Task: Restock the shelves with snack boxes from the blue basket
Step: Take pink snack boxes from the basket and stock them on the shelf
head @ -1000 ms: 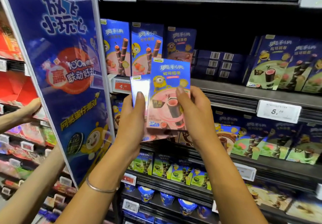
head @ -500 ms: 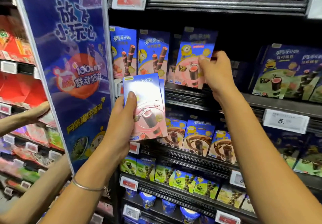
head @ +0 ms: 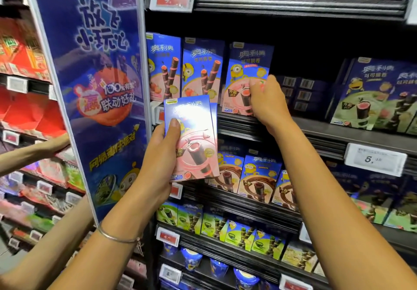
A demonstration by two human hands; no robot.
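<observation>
The right hand is setting one snack box on the shelf while the left hand is holding the rest.

Half a second ago this box was tilting in the air. Now it is standing almost upright at the shelf front, just beside the two standing boxes, and the right fingers are still curling round its lower right corner, so I am judging that only the release is missing. The left hand is gripping a stack of boxes, thumb on the front. The front box is hiding the others, so there are perhaps two. The right hand is covering the set box's corner, and the blue basket is out of view.
</observation>
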